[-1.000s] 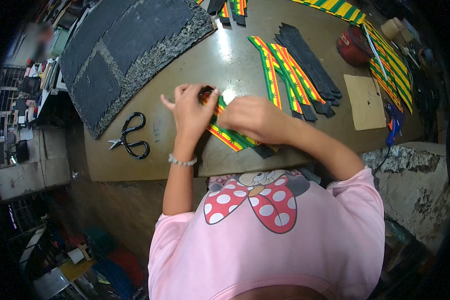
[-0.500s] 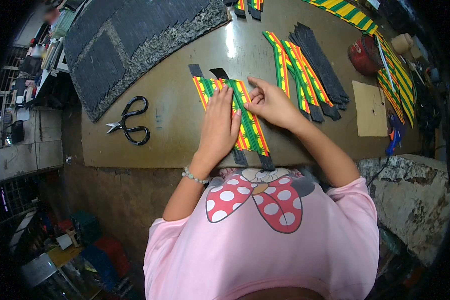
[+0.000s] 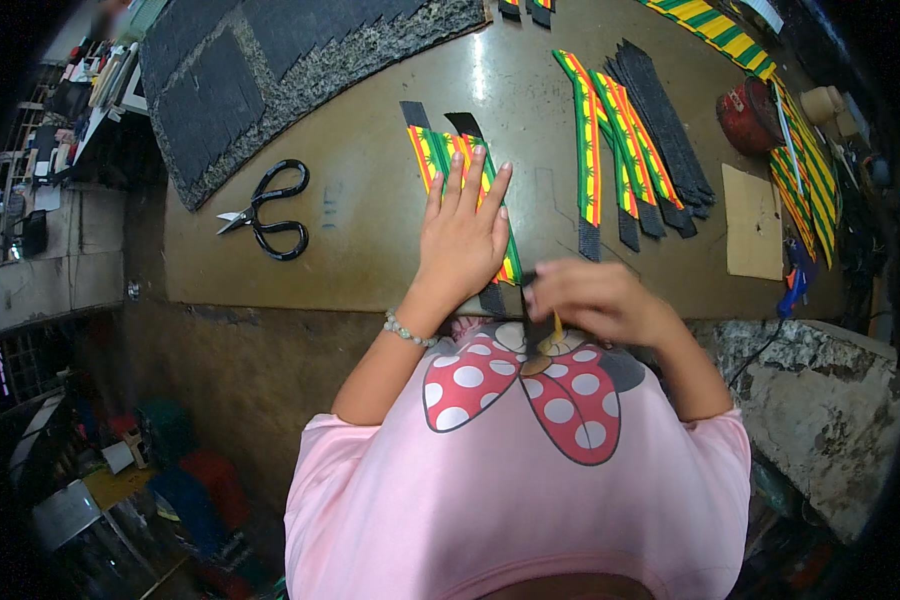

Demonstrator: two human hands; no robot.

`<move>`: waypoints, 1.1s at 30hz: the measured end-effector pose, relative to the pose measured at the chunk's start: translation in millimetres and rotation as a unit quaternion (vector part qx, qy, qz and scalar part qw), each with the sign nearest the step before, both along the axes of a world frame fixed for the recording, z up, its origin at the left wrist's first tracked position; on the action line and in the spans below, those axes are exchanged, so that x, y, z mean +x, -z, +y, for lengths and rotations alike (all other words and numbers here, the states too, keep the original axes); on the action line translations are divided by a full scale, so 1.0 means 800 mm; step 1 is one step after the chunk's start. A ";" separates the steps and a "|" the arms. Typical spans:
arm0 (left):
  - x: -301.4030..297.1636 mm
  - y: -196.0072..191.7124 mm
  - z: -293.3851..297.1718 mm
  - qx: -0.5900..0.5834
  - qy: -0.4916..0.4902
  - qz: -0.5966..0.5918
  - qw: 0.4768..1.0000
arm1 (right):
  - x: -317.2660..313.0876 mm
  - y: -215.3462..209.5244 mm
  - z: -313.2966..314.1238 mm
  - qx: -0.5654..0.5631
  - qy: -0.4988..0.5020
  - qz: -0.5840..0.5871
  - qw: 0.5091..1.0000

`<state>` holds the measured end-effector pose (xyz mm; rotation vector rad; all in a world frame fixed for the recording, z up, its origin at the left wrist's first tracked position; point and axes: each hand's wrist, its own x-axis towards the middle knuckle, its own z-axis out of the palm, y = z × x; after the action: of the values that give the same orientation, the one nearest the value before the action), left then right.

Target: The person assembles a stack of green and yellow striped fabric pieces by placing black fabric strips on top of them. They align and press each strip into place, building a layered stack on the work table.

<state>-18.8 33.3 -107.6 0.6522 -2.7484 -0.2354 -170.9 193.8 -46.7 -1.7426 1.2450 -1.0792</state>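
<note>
My left hand [image 3: 462, 235] lies open, flat on the striped straps [image 3: 440, 150]; my right hand [image 3: 595, 300] pinches a small brush [image 3: 556, 325] at the bench [image 3: 370, 230] edge

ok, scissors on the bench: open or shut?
Slightly open. The scissors lie flat on the table, blade tips a little apart, away from the left hand.

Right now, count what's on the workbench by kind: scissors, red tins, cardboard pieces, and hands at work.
Scissors: 1
Red tin: 1
Cardboard piece: 1
Hands: 2, left hand flat on the striped straps, right hand at the bench edge
Total: 5
</note>
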 end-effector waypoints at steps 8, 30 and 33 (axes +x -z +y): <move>-0.002 0.004 0.001 -0.018 -0.007 0.042 0.999 | -0.005 0.000 0.053 0.052 -0.049 -0.081 0.994; 0.020 -0.015 -0.056 0.098 -0.230 0.072 0.966 | -0.030 0.043 -0.153 0.027 0.310 0.316 0.896; 0.014 -0.012 -0.060 0.134 -0.221 0.089 0.962 | -0.013 0.053 -0.193 0.006 0.274 0.223 0.936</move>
<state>-7.3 -14.3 -98.4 1.2256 -2.3419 -0.5356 -181.0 39.3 -88.9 -1.7297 2.1064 -0.9860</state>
